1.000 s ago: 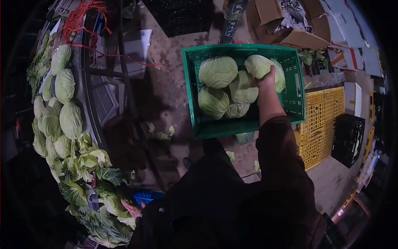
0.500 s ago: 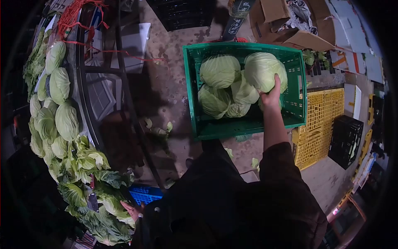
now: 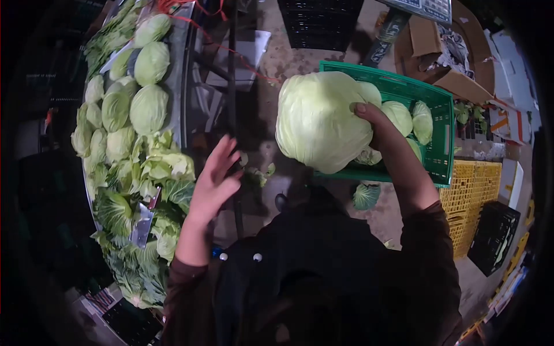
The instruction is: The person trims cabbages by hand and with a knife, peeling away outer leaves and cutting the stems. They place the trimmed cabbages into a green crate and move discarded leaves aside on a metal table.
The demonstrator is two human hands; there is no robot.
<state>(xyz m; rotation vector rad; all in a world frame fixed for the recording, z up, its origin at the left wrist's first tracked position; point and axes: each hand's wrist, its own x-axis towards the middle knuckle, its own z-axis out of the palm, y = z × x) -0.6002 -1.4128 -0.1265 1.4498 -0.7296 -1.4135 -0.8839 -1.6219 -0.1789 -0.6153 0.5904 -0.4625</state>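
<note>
A large pale green cabbage (image 3: 323, 122) is held up in my right hand (image 3: 375, 124), whose thumb presses on its right side; the other fingers are hidden beneath. Behind and below it stands a green plastic crate (image 3: 447, 130) with several more cabbages (image 3: 397, 118) inside. My left hand (image 3: 216, 183) is raised between the table and the held cabbage, fingers apart and nothing in it. Left of that hand, whole cabbages (image 3: 149, 109) and loose outer leaves (image 3: 164, 161) cover the table. A knife with a broad blade (image 3: 141, 226) lies among the leaves.
A yellow plastic pallet (image 3: 470, 196) and a black crate (image 3: 493, 237) are at the right. An open cardboard box (image 3: 427, 37) stands at the back right, near another black crate (image 3: 320, 23). Red twine (image 3: 216, 43) trails from the table; a leaf (image 3: 366, 196) lies on the floor.
My right hand has lifted the cabbage out of the green crate, toward me and leftward. My left hand has risen from low beside the table to the middle. The view has swung left.
</note>
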